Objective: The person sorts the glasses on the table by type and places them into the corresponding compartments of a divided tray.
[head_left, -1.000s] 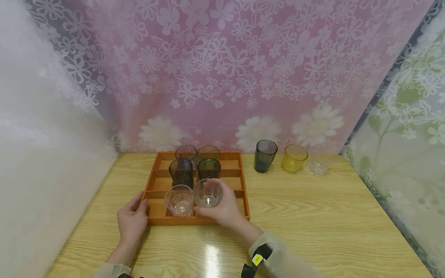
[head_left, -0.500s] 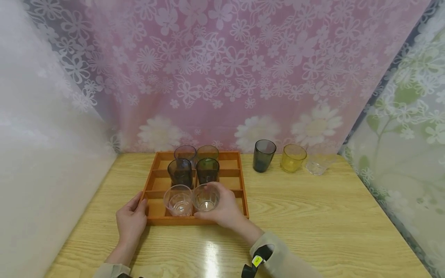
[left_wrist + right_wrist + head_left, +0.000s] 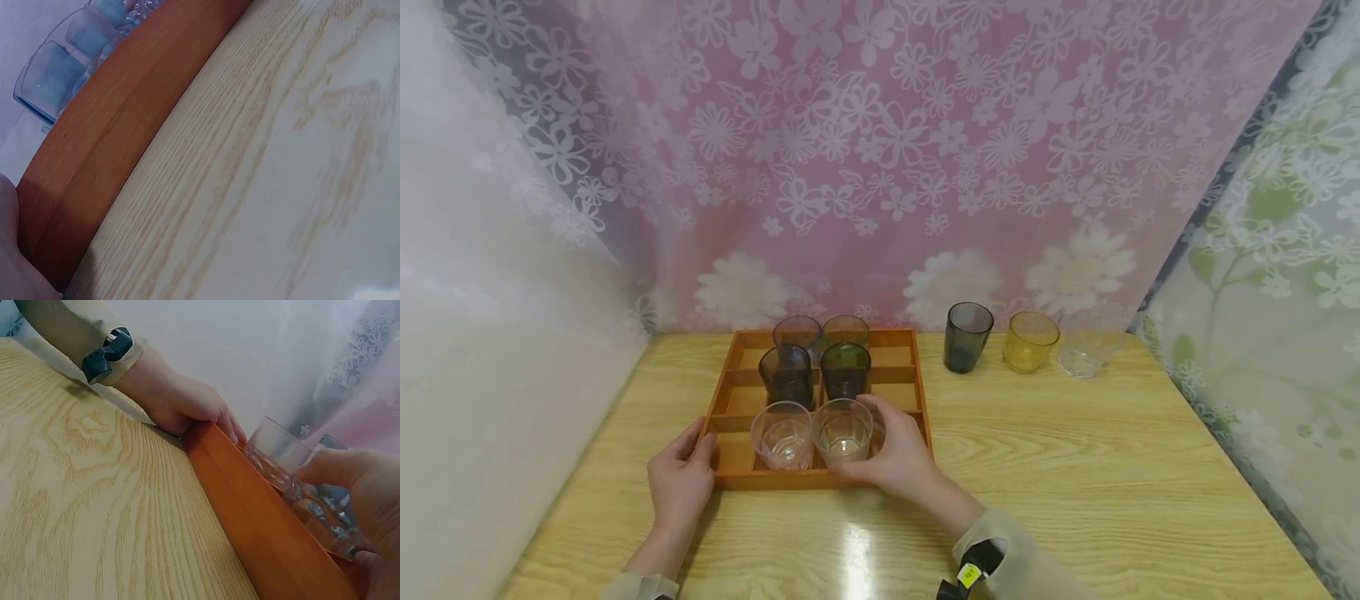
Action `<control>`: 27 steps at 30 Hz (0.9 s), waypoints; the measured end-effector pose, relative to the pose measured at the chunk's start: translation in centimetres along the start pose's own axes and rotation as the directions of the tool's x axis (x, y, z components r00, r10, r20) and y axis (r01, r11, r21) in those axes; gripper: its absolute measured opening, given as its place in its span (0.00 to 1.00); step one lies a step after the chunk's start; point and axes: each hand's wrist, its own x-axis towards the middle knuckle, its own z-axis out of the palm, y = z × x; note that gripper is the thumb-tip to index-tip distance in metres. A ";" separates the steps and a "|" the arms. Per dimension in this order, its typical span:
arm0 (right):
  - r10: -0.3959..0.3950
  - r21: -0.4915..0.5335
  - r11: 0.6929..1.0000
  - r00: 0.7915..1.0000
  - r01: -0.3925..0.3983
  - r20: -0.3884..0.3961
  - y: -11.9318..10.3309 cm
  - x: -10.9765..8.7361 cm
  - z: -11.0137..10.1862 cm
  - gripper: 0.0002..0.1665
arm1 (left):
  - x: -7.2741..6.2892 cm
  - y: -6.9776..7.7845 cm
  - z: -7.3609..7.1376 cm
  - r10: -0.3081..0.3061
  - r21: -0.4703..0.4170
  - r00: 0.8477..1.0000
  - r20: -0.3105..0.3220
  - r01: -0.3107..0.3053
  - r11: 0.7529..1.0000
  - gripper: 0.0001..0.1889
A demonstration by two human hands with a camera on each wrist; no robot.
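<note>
My left hand (image 3: pixel 681 475) grips the front left corner of a brown divided wooden tray (image 3: pixel 775 479), thumb on the rim. My right hand (image 3: pixel 898 454) is spread beside a clear glass (image 3: pixel 844 442) in the tray's front row, fingertips close to its right side and a small gap at the palm. Another clear glass (image 3: pixel 784 446) stands to the left of it. In the middle row are a dark grey glass (image 3: pixel 786 379) and a dark green glass (image 3: pixel 846 375). The back row holds a bluish glass (image 3: pixel 797 332) and an olive-tinted glass (image 3: pixel 846 329), partly hidden.
Right of the tray, along the table's back edge, stand a grey glass (image 3: pixel 967 337), a yellow glass (image 3: pixel 1032 342) and a clear glass (image 3: pixel 1081 360). A pink flowered curtain (image 3: pixel 865 167) hangs behind the wood-grain table (image 3: pixel 1037 450).
The right hand lowered the clear glass into the front row. Its fingers have since loosened and drawn slightly right while the glass stays. The left hand keeps its hold on the tray.
</note>
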 end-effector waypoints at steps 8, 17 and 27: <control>-0.077 0.152 0.986 0.997 0.073 0.017 1.2 -1.0 -2.0 0.55 | -0.4 -0.1 -0.3 -0.022 0.010 1.000 -0.009 0.022 1.000 0.20; -0.170 0.121 0.976 0.982 0.179 -0.086 2.2 -1.5 -6.0 0.50 | -0.3 -0.1 -0.3 -0.001 0.000 1.000 -0.017 0.001 1.000 0.20; -0.107 0.064 0.990 0.963 0.127 -0.248 3.5 -1.9 -10.3 0.45 | -0.3 0.4 0.1 0.020 0.005 0.999 -0.026 -0.020 1.000 0.19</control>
